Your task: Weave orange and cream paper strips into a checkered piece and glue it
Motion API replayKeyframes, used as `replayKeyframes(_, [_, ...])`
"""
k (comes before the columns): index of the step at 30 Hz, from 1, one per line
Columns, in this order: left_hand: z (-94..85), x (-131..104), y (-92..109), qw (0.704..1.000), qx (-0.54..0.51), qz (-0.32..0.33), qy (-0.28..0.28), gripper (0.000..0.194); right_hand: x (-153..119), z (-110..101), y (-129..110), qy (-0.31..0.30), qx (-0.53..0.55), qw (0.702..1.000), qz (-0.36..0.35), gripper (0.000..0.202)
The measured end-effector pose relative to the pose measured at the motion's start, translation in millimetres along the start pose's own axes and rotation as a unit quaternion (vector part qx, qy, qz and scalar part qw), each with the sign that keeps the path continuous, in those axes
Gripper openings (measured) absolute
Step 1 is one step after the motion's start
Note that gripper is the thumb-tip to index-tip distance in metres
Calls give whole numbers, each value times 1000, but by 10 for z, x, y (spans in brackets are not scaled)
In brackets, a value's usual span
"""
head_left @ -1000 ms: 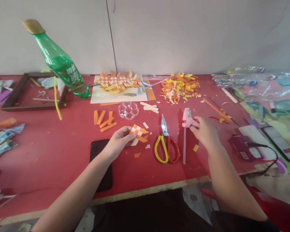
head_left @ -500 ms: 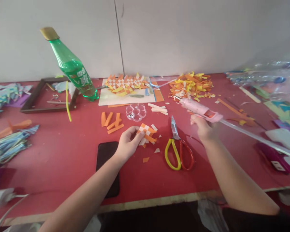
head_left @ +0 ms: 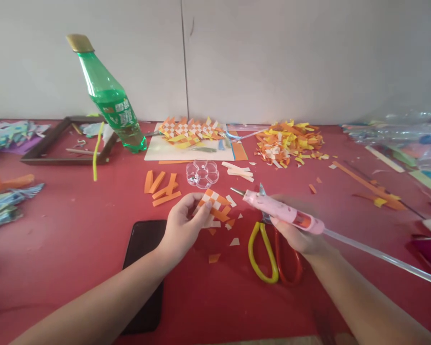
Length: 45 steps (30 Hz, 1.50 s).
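Between the thumb and fingers of my left hand (head_left: 185,223) is a small woven paper piece (head_left: 214,201), checked orange and white with loose strip ends on its right side. My right hand (head_left: 296,237) is closed around a pink glue gun (head_left: 280,211), its metal nozzle pointing left toward the woven piece but apart from it. A long clear glue stick (head_left: 380,250) sticks out of the gun's back end. Under my right hand lie scissors (head_left: 262,256) with one yellow and one red handle, their blades partly hidden. Paper scraps (head_left: 234,242) are scattered below the woven piece.
A black phone (head_left: 143,287) lies under my left forearm. Orange strips (head_left: 165,188), a clear flower-shaped tray (head_left: 202,174) and pale strips (head_left: 238,171) sit ahead. Farther back are a green bottle (head_left: 111,103), a woven band (head_left: 188,130) and a pile of paper clippings (head_left: 290,141).
My right hand has brought the glue gun left and nearer to me, from beside the clippings pile to over the scissors. My left hand keeps hold of the woven piece. The view has shifted slightly.
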<state>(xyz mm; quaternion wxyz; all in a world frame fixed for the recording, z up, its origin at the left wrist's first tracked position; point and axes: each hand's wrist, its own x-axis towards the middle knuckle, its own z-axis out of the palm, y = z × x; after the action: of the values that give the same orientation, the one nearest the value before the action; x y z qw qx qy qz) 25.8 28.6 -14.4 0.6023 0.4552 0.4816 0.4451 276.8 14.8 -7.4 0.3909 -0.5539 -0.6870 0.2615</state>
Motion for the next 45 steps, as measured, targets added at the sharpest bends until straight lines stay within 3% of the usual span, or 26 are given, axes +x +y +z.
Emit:
replayKeyframes(7, [-13,-41,-18,999,32,-1,-39,23,2,0,-167,2,-66,986,-151,16])
replayKeyframes(14, [-7,-104,39,992,118,7,-50,17,36,56,-23,29,-95,949,-298,28])
replayKeyframes(24, [-14,-78,69,995,95,-23,-28,18,30,102,-28,33,-136,948,-284,21])
replayKeyframes(45, [-10,-104,68,994,100,-10,-39,24,38,119,-85,32,-125,953,-274,12])
